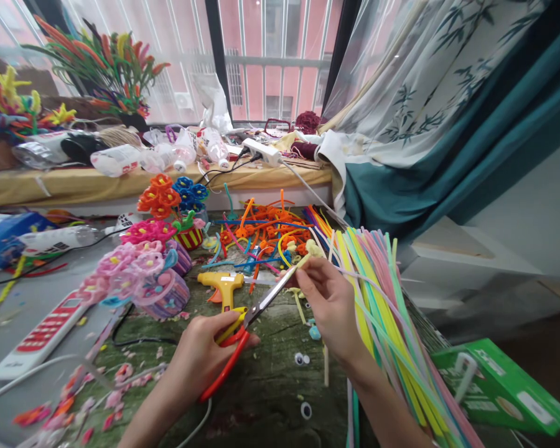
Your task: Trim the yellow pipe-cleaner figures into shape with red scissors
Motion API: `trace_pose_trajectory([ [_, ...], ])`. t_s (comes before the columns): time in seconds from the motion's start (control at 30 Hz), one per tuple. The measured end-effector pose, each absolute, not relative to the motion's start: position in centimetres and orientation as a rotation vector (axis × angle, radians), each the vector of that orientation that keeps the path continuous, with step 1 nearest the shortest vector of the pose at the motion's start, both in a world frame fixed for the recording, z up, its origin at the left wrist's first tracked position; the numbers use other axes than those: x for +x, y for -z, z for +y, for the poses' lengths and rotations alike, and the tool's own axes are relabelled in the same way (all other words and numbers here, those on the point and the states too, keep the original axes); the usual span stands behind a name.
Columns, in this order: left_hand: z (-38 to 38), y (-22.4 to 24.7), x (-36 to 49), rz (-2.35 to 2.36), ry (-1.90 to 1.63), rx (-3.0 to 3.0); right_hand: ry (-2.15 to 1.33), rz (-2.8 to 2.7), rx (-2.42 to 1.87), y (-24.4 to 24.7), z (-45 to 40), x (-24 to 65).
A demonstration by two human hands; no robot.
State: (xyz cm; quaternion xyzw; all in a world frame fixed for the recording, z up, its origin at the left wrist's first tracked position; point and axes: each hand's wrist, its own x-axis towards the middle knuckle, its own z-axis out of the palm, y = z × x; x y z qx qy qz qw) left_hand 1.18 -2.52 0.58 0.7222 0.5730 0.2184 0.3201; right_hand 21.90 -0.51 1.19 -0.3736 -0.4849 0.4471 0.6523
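Note:
My left hand [205,348] is closed around the red and yellow handles of a pair of scissors [265,300]. The blades point up and right, their tips reaching a pale yellow fuzzy pipe cleaner piece [313,249]. My right hand [329,305] pinches that piece between thumb and fingers, close to the tips; whether the blades touch it I cannot tell. Just behind the scissors lies a yellow hot glue gun [224,285]. Loose googly eyes [306,410] and a small light blue bit [314,331] are on the table below my right hand.
Bundled long pipe cleaners [378,298] lie along the right side, beside a green box [504,386]. Orange pipe cleaner pieces [280,224] are heaped behind. Fuzzy flower pots [163,289] stand at left, near a white power strip [42,333]. Plastic bottles [116,160] line the sill.

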Motion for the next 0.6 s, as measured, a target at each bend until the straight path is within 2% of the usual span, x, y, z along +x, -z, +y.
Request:
trace_pose_trajectory([
  [0.37, -2.4, -0.9, 1.1, 1.537, -0.483, 1.958, -1.023, -1.102, -0.853, -1.3, -0.6, 21.7],
  [0.6, -2.4, -1.5, 1.7, 1.559, -0.596, 1.836, -1.031, -1.082, -0.834, -1.3, -0.3, 21.8],
])
